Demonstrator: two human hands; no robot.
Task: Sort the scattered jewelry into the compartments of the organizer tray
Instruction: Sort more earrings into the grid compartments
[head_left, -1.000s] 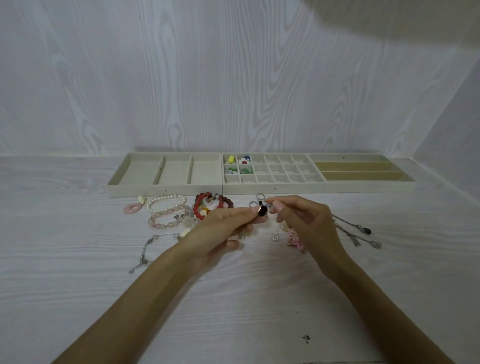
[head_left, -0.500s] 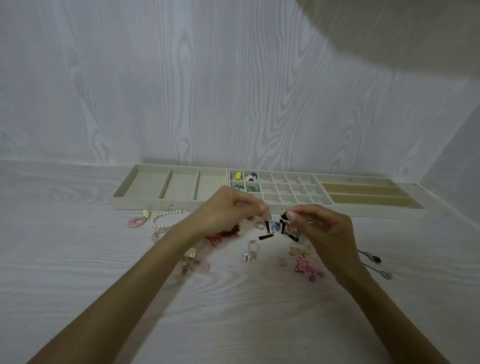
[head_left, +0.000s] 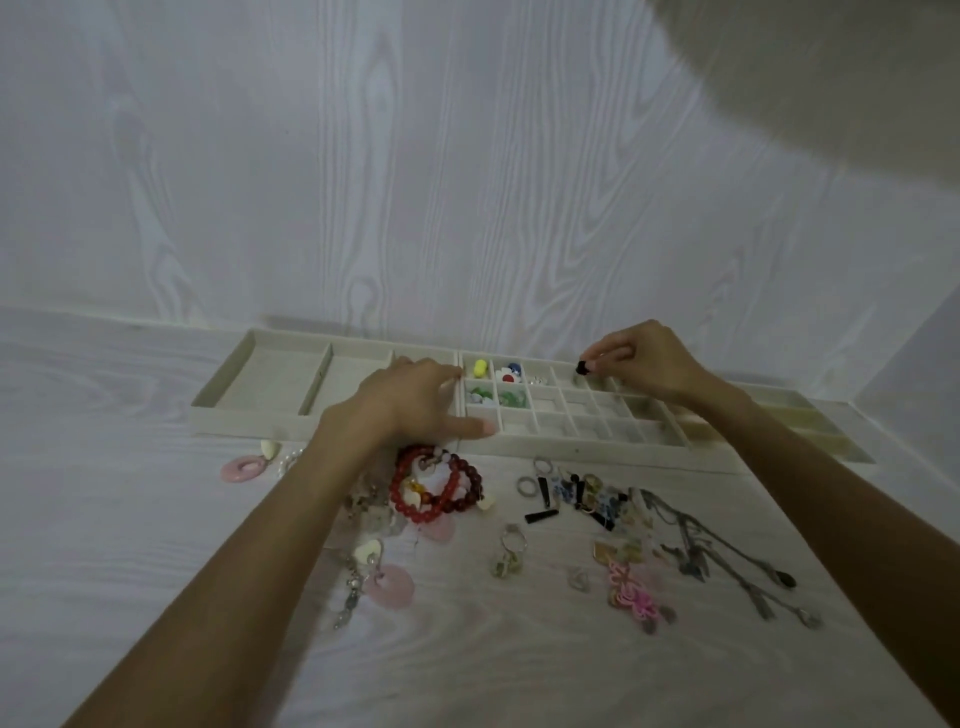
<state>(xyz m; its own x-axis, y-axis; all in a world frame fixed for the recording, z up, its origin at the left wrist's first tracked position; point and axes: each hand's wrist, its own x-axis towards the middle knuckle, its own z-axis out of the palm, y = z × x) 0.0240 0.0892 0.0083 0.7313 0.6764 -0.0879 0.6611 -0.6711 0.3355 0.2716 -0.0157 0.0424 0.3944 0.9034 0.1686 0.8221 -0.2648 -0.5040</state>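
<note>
A cream organizer tray (head_left: 519, 445) lies along the wall, with wide bins at left, a grid of small cells in the middle and long slots at right. My right hand (head_left: 644, 364) pinches a small black earring (head_left: 583, 367) over a back-row grid cell. My left hand (head_left: 415, 400) rests on the tray's front edge, fingers spread, holding nothing. Several left cells of the grid hold a yellow bead (head_left: 479, 368), a blue, white and red piece (head_left: 510, 372) and green pieces (head_left: 511, 399). Red bead bracelets (head_left: 441, 486) lie in front of the tray.
Loose jewelry is scattered on the white wood-grain table: pink rings (head_left: 241, 468), (head_left: 392, 587), black bar earrings (head_left: 543, 501), silver rings (head_left: 527, 486), a pink knot ornament (head_left: 636, 595) and silver chains (head_left: 727, 561) at right. A wall stands right behind the tray.
Both hands were together above the scattered pile. My right hand has carried the black earring up over the grid cells; my left hand has moved onto the tray's front edge.
</note>
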